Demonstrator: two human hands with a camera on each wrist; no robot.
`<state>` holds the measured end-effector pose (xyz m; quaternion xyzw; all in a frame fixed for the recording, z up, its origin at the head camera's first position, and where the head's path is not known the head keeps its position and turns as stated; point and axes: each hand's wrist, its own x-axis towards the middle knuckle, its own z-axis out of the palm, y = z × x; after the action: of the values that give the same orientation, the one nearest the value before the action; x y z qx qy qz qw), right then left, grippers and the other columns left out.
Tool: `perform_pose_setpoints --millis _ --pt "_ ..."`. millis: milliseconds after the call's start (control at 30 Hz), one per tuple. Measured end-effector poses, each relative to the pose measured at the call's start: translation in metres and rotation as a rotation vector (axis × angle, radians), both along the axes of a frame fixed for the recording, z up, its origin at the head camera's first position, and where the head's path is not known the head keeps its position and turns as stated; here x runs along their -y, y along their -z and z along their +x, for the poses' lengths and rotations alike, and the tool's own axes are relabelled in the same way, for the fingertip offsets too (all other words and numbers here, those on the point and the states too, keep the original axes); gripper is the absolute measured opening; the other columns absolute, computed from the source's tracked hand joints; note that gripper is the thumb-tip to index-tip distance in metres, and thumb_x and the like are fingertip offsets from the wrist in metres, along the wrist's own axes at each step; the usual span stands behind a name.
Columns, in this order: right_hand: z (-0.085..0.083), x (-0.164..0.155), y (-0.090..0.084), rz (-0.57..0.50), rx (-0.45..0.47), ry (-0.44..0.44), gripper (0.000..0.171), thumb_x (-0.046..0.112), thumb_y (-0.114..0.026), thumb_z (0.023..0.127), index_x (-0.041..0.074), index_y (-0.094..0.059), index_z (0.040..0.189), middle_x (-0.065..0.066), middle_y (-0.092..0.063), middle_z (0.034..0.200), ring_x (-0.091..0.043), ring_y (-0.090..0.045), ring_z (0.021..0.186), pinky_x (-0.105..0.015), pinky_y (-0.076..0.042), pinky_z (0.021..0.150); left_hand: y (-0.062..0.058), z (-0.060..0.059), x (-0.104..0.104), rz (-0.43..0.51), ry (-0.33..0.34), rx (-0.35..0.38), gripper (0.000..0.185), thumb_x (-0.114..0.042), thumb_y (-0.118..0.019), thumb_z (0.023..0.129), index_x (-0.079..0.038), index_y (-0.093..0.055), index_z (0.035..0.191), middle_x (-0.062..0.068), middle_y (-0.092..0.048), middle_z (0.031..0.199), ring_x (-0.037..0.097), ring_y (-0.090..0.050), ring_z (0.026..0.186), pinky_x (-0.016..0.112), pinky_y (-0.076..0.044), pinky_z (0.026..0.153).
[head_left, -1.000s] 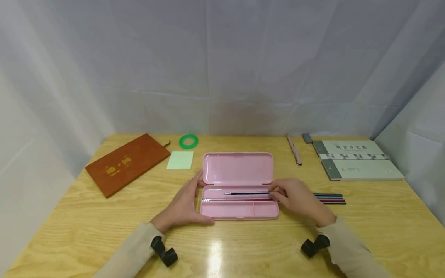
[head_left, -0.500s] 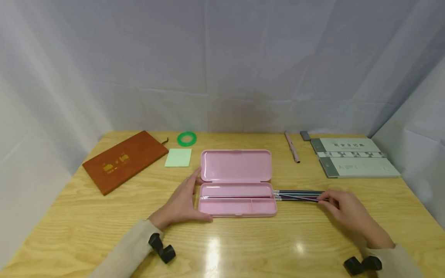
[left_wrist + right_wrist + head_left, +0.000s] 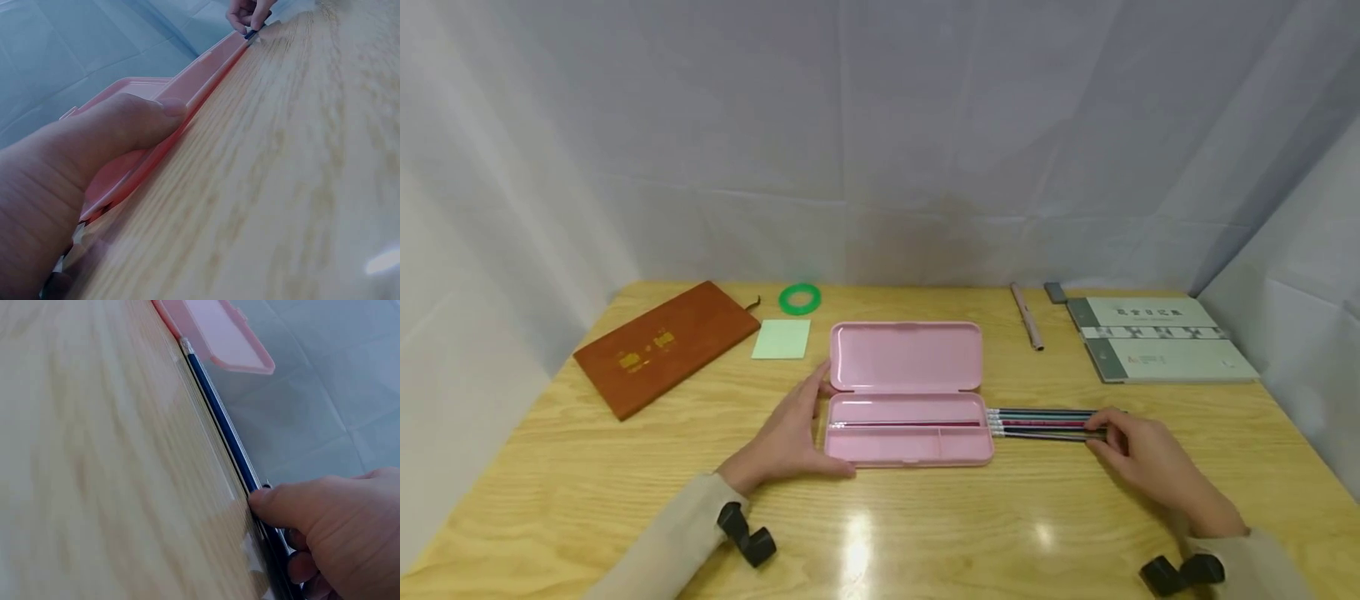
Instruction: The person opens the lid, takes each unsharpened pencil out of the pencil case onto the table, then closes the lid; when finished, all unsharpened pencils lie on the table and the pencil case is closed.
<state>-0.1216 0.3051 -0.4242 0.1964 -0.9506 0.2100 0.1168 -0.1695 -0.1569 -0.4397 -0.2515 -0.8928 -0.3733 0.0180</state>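
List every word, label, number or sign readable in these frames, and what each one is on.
Nothing can be read for certain.
Grey-green booklet: a line of dark characters along the top, too small and blurred to quote; small print lower down, also unreadable.
Brown notebook: gold stamped marks, too blurred to read.
Pink pencil case, pencils, green note pad: no text visible.

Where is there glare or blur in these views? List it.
Head view: two glare patches on the table in front of the pencil case, otherwise sharp. Left wrist view: near left hand soft, glint at lower right. Right wrist view: wood grain smeared, pencils fairly crisp.
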Motion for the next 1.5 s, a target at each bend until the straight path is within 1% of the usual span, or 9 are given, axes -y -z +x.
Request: perform_pose_setpoints --millis 133,233,433,567,767,1033,1267,1400,1500 --pt "-0.006 0.012 -0.001 0.007 0.02 -0.002 0.02 0.005 -0.073 0.081 0.012 -0.062 0.097 0.014 -0.039 0.06 0.005 -0.032 0.05 -0.02 -0.032 0.049 0.001 0.0 0.001 0.0 -0.007 0.012 0.142 -0.054 -0.092 0.045 -0.015 -0.011 0.155 0.002 -0.053 0.123 0.014 -0.05 0.103 0.035 -0.046 0.087" --pt "-0.012 0.024 -0.002 -0.009 0.061 -0.048 0.02 0.005 -0.072 0.082 0.012 -0.062 0.098 0.015 -0.04 0.059 0.005 -0.032 0.05 -0.02 -0.033 0.049 0.002 0.0 0.002 0.003 -0.007 0.016 0.142 -0.055 -0.091 0.044 -0.015 -0.011 0.155 0.002 -0.053 0.122 0.014 -0.05 0.102 0.034 -0.046 0.086" --pt "-0.024 0.061 -0.006 -0.071 0.117 -0.183 0.018 0.007 -0.071 0.084 0.014 -0.062 0.098 0.016 -0.04 0.059 0.005 -0.032 0.049 -0.019 -0.036 0.05 0.004 -0.001 0.003 0.005 -0.008 0.024 0.142 -0.054 -0.091 0.045 -0.016 -0.011 0.155 0.001 -0.053 0.122 0.014 -0.05 0.103 0.036 -0.046 0.088" --pt "-0.034 0.086 -0.008 -0.072 0.105 -0.233 0.014 0.007 -0.068 0.088 0.014 -0.063 0.099 0.016 -0.041 0.06 0.005 -0.033 0.051 -0.019 -0.036 0.051 0.003 0.0 0.001 0.006 0.003 0.022 0.141 -0.054 -0.091 0.046 -0.016 -0.011 0.155 0.002 -0.054 0.123 0.015 -0.049 0.106 0.038 -0.045 0.09" --pt "-0.047 0.114 -0.009 -0.032 0.106 -0.27 0.009 0.014 -0.068 0.089 0.014 -0.066 0.097 0.014 -0.043 0.061 0.002 -0.035 0.053 -0.018 -0.034 0.051 0.002 0.001 -0.002 -0.005 0.009 0.024 0.142 -0.054 -0.091 0.046 -0.015 -0.009 0.155 0.002 -0.053 0.124 0.015 -0.049 0.106 0.038 -0.045 0.09" --pt "-0.062 0.144 -0.016 0.029 0.1 -0.329 0.009 0.017 -0.072 0.086 0.013 -0.071 0.094 0.01 -0.059 0.07 -0.001 -0.041 0.06 -0.019 -0.037 0.056 0.0 0.001 -0.003 -0.001 0.021 0.008 0.141 -0.054 -0.091 0.047 -0.014 -0.01 0.155 0.003 -0.054 0.124 0.016 -0.049 0.106 0.038 -0.045 0.09" --pt "-0.069 0.166 -0.021 0.072 0.054 -0.393 0.011 0.018 -0.073 0.085 0.01 -0.073 0.093 0.003 -0.069 0.079 -0.003 -0.049 0.063 -0.019 -0.042 0.06 -0.003 0.0 -0.001 -0.001 0.013 0.009 0.141 -0.054 -0.091 0.046 -0.015 -0.01 0.155 0.003 -0.053 0.124 0.016 -0.05 0.106 0.037 -0.046 0.089" --pt "-0.072 0.174 -0.019 0.091 0.051 -0.397 0.01 0.018 -0.074 0.085 0.011 -0.074 0.091 0.003 -0.071 0.08 -0.003 -0.056 0.065 -0.021 -0.046 0.063 -0.002 0.0 0.0 0.0 0.007 0.011 0.141 -0.054 -0.091 0.046 -0.014 -0.01 0.155 0.003 -0.053 0.124 0.016 -0.05 0.106 0.037 -0.046 0.089" --pt "-0.073 0.179 -0.016 0.12 0.042 -0.392 0.007 0.018 -0.073 0.085 0.012 -0.074 0.088 0.004 -0.07 0.078 -0.003 -0.056 0.065 -0.021 -0.046 0.063 -0.001 0.0 -0.001 0.005 0.011 0.021 0.141 -0.053 -0.092 0.046 -0.013 -0.011 0.155 0.003 -0.053 0.125 0.016 -0.049 0.106 0.037 -0.046 0.09"
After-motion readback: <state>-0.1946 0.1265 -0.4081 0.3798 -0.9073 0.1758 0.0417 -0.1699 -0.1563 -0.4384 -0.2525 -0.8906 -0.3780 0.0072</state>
